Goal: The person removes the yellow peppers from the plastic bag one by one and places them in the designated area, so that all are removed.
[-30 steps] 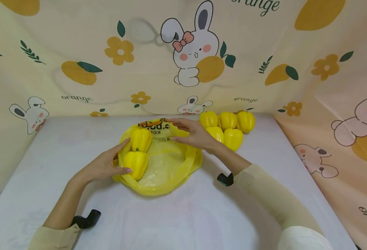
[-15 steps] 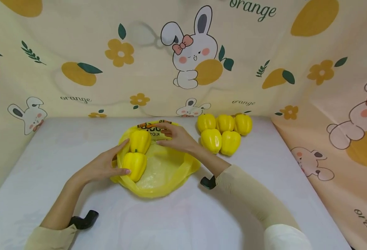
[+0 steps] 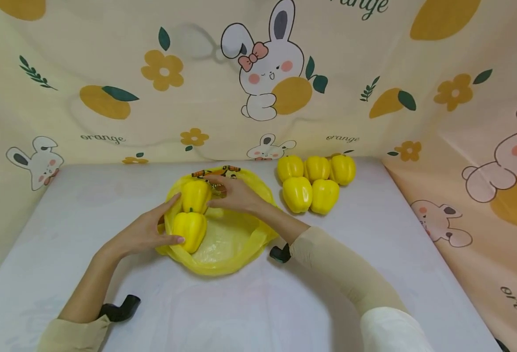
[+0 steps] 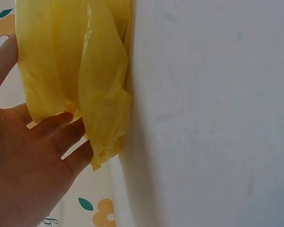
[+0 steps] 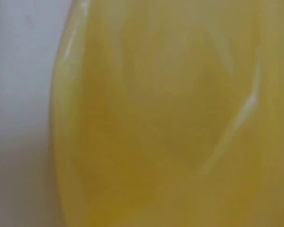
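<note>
A yellow plastic bag (image 3: 236, 261) lies with its mouth wide, dark printing at its far side. Two yellow bell peppers sit inside along its left wall, a near bell pepper (image 3: 189, 232) and a far bell pepper (image 3: 195, 196). My left hand (image 3: 141, 232) holds the bag's left side, thumb over the near pepper and fingers outside the wall; the left wrist view shows these fingers (image 4: 78, 158) against the plastic. Inside the mouth, my right hand (image 3: 234, 194) has its fingertips right at the far pepper's right side. Only blurred yellow bag (image 5: 170, 113) fills most of the right wrist view.
Several more yellow bell peppers (image 3: 297, 194) stand in two rows right of the bag on the white table (image 3: 223, 313). A printed cloth with rabbits and oranges (image 3: 108, 58) rises behind the table and along its sides.
My right hand has moved left across the bag's mouth, from its right part to the far pepper. The left hand keeps its place, and both peppers in the bag look unmoved.
</note>
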